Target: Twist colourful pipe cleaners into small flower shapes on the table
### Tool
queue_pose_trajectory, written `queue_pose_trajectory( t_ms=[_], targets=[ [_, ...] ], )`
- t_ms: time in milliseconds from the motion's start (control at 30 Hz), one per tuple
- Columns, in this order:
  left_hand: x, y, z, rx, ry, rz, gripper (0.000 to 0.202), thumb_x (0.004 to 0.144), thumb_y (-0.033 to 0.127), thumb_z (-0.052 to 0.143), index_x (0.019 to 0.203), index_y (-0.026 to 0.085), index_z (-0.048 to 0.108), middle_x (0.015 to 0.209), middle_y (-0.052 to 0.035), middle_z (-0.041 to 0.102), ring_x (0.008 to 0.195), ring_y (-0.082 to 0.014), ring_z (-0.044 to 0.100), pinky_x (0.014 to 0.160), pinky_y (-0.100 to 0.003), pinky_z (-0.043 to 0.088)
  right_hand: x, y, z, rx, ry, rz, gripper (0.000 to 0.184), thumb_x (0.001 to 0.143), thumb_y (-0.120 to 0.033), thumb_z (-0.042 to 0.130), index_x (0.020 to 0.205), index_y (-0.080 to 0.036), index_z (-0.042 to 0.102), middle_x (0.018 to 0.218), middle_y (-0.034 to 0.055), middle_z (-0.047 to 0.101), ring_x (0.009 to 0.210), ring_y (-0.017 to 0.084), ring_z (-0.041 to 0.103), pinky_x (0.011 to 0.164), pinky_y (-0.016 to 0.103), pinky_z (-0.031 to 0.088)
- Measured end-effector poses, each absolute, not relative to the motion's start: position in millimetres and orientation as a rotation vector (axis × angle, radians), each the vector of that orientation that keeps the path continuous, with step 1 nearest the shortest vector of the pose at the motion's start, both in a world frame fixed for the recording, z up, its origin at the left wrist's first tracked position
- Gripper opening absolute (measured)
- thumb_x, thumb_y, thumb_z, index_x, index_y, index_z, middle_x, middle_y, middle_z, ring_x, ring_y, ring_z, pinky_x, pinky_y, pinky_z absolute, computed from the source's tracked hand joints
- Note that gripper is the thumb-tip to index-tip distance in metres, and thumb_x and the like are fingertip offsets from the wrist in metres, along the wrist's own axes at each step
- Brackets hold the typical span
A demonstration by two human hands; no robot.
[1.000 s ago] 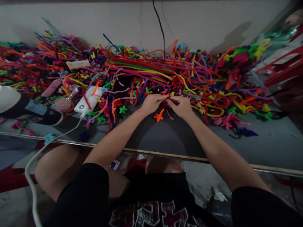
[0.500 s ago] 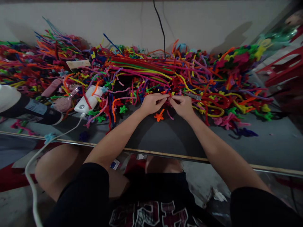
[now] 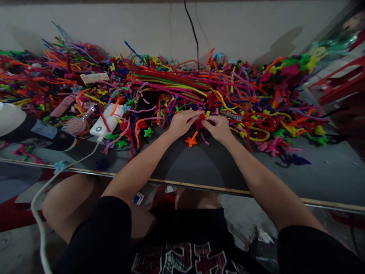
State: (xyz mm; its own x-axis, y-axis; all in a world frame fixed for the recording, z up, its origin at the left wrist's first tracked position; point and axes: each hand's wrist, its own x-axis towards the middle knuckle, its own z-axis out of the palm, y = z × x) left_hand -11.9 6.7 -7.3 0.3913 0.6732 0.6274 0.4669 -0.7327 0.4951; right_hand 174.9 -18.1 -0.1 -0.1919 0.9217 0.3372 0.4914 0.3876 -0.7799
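Observation:
My left hand (image 3: pixel 182 123) and my right hand (image 3: pixel 218 126) meet over the grey table (image 3: pixel 199 167), fingers curled and pinched together. Between the fingertips sits a small dark red pipe-cleaner piece (image 3: pixel 200 121), gripped from both sides. Just below the hands an orange pipe-cleaner flower (image 3: pixel 191 140) lies on the table. Behind the hands spreads a big heap of coloured pipe cleaners (image 3: pixel 176 83).
A white power bank (image 3: pixel 107 120) with a white cable (image 3: pixel 57 175) lies left of the hands, beside a pink hairbrush (image 3: pixel 76 123). A dark bottle-like object (image 3: pixel 37 131) lies at the far left. A black cord (image 3: pixel 192 30) hangs down the wall. Red chairs (image 3: pixel 342 83) stand at the right.
The hands stay in place. The fingers have shifted slightly around the red piece, which now shows more between them.

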Motion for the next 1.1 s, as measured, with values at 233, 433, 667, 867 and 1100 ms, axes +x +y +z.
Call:
queue_pose_trajectory(
  t_ms=[233,433,667,867,1100],
  targets=[
    [-14,3,-5,2.576,0.986,1.124,0.027,0.093,0.021,0.051,0.113,0.024,0.069,0.105,-0.0043,0.074,0.099,-0.0139,0.069,0.085,-0.026,0.053,176,-15,-1,-1.189,-1.808,0.895,0.026,0.079,-0.037,0.055,0.061,-0.018,0.059,0.055,-0.0027,0.050,0.054,0.011,0.044,0.053,0.025,0.033],
    [-21,3,3,2.829,0.965,1.039,0.029,0.096,0.020,0.045,0.112,0.024,0.068,0.107,-0.0057,0.073,0.100,-0.0144,0.068,0.081,-0.025,0.051,177,-14,-1,-1.103,-1.758,1.144,0.033,0.075,-0.046,0.062,0.060,-0.018,0.055,0.051,-0.0052,0.042,0.047,0.007,0.034,0.047,0.024,0.026],
    [-29,4,17,3.095,0.872,0.840,0.033,0.098,0.021,0.035,0.105,0.023,0.068,0.100,-0.0043,0.073,0.086,-0.0122,0.066,0.069,-0.024,0.046,177,-16,6,-1.051,-1.827,1.211,0.041,0.074,-0.056,0.064,0.063,-0.017,0.057,0.051,-0.0057,0.042,0.046,0.007,0.032,0.045,0.023,0.025],
    [-26,4,19,3.196,0.838,0.671,0.032,0.094,0.019,0.036,0.099,0.018,0.067,0.092,-0.0081,0.070,0.084,-0.0161,0.064,0.065,-0.028,0.042,177,-18,4,-1.110,-1.963,0.877,0.036,0.081,-0.050,0.058,0.071,-0.017,0.067,0.060,-0.0003,0.058,0.054,0.011,0.046,0.051,0.025,0.034],
    [-16,-2,9,2.725,1.095,0.851,0.026,0.088,0.028,0.046,0.083,0.016,0.069,0.078,-0.0072,0.067,0.073,-0.0166,0.062,0.065,-0.028,0.043,177,-23,0,-1.207,-2.111,0.304,0.026,0.085,-0.035,0.054,0.082,-0.019,0.074,0.058,0.0009,0.062,0.050,0.013,0.049,0.053,0.027,0.037]
  ],
)
